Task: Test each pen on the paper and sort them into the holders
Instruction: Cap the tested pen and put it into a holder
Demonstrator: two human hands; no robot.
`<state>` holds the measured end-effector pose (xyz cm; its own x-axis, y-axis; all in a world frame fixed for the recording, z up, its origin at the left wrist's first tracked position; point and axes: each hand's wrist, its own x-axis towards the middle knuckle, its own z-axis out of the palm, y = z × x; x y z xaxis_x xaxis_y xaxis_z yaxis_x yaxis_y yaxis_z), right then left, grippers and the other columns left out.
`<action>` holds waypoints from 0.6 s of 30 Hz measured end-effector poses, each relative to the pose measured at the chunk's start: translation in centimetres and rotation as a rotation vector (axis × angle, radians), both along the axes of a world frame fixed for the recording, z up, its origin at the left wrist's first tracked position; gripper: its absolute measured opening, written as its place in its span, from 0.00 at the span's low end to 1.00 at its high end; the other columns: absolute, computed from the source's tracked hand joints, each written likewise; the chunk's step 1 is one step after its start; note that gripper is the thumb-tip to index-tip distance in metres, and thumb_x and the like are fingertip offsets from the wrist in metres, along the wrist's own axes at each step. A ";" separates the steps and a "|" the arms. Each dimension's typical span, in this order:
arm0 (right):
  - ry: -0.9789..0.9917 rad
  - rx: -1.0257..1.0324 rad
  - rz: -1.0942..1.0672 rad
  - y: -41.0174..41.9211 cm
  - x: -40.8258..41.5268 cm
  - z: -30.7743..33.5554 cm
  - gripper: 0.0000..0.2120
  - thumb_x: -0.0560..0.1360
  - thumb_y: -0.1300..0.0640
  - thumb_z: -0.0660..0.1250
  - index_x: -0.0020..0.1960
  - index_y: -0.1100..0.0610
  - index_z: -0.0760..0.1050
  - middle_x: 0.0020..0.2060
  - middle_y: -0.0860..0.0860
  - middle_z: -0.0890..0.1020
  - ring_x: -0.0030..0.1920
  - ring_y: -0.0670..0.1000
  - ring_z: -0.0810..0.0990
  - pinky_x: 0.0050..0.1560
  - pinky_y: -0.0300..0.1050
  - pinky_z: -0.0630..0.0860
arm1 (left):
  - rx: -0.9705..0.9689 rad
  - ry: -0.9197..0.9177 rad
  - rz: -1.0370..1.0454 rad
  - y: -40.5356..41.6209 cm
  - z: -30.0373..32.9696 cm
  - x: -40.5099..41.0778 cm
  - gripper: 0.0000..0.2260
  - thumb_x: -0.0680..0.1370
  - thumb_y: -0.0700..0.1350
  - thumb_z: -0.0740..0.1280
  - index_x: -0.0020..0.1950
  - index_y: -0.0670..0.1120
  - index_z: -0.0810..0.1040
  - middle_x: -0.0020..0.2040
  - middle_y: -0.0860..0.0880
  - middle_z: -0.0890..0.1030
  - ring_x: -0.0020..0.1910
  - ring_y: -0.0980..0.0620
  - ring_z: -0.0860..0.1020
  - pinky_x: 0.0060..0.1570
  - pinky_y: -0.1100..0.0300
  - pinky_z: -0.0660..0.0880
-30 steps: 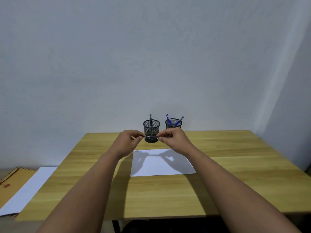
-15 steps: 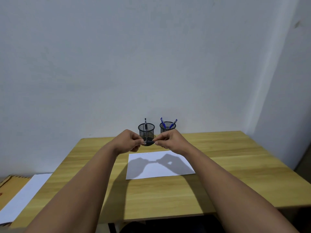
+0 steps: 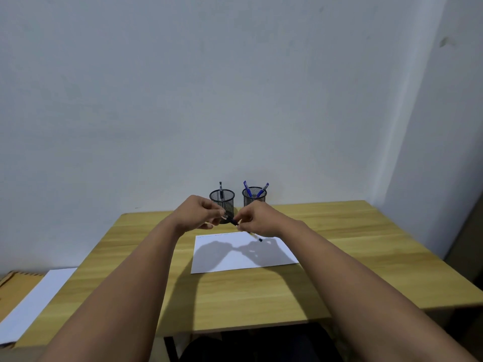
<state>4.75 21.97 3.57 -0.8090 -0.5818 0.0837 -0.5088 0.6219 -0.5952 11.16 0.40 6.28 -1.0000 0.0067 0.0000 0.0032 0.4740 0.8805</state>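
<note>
A wooden table [image 3: 235, 296] against a pale wall carries a white paper [image 3: 243, 259] and two mesh holders (left [image 3: 222, 201], right [image 3: 254, 197]). Above the paper's far edge, a pen [image 3: 254, 235] is pinched by the right hand [image 3: 257, 220], while its cap [image 3: 229, 216] is pinched by the left hand [image 3: 197, 214]. Uncapping appears to be in hand; next, the tip must be lowered onto the paper.

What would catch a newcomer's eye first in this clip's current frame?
Two hands meet above the far edge of the white paper: the left hand and right hand both grip a black pen over the wooden desk. Behind them, near the wall, stand two black mesh holders: the left holder with one dark pen, the right holder with blue pens.
</note>
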 end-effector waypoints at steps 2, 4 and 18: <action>0.047 0.053 -0.038 0.1 -0.1 0.1 0.07 0.78 0.58 0.74 0.54 0.50 0.86 0.38 0.43 0.83 0.39 0.44 0.79 0.45 0.42 0.74 | 0.056 0.034 0.040 -0.1 0.1 0.1 0.06 0.79 0.43 0.71 0.54 0.44 0.85 0.44 0.43 0.85 0.41 0.53 0.82 0.54 0.50 0.81; 0.060 0.007 -0.111 0.4 -0.5 0.2 0.04 0.76 0.60 0.75 0.48 0.51 0.83 0.37 0.44 0.81 0.38 0.44 0.78 0.45 0.41 0.73 | 0.041 0.072 0.100 -0.6 0.0 -0.1 0.08 0.79 0.44 0.71 0.57 0.46 0.84 0.50 0.43 0.86 0.44 0.52 0.83 0.52 0.52 0.80; 0.166 -0.413 -0.335 -5.6 -11.9 5.0 0.03 0.73 0.59 0.72 0.45 0.52 0.81 0.32 0.45 0.81 0.43 0.54 0.87 0.49 0.47 0.82 | -0.143 0.096 0.334 -2.2 -7.1 -10.9 0.40 0.70 0.55 0.79 0.79 0.50 0.66 0.71 0.45 0.75 0.66 0.46 0.75 0.62 0.52 0.74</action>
<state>-7.12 16.38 8.53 -0.9006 -0.1865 0.3927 -0.4312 0.4977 -0.7526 0.21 -1.77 -0.77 -0.9426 -0.3130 0.1161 -0.0935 0.5812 0.8083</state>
